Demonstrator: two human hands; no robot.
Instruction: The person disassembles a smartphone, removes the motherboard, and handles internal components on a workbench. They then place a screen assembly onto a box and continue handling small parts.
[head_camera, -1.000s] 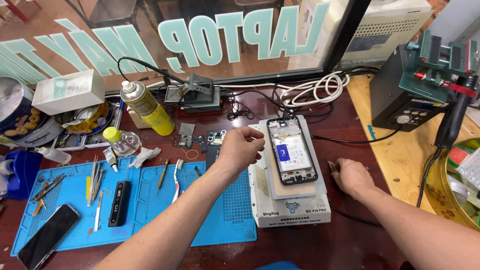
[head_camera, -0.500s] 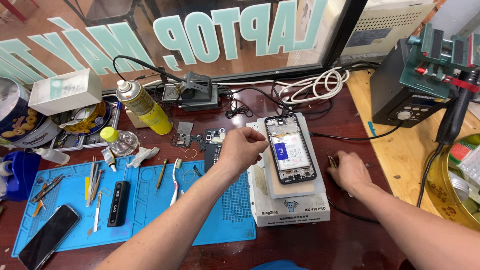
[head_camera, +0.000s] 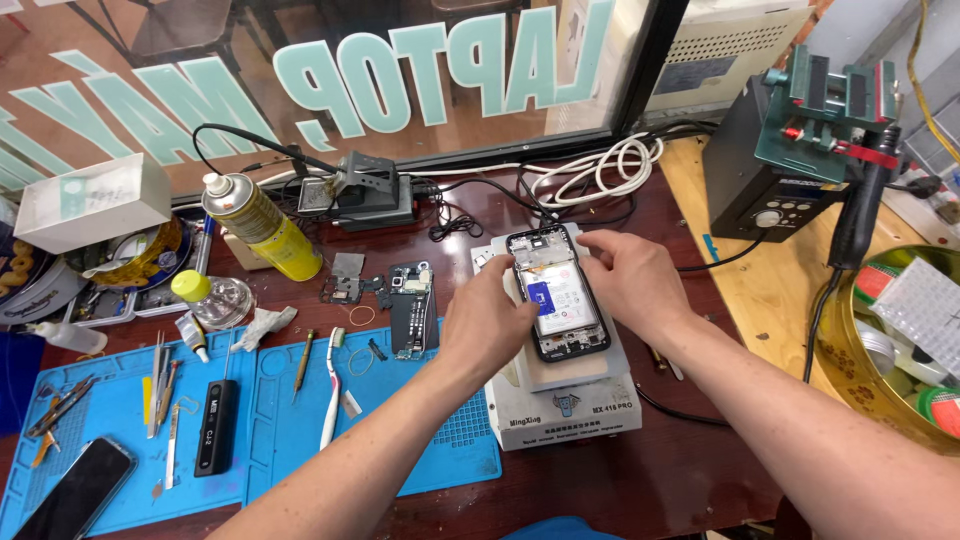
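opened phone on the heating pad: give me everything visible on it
The opened phone is a black-framed handset with its back cover off, lying flat and slightly angled on the pale pad of the white heating station. Inside show a dark upper section, a large pale battery with a blue label, and a dark strip at the bottom. The left hand touches its left edge; the right hand rests at its upper right edge.
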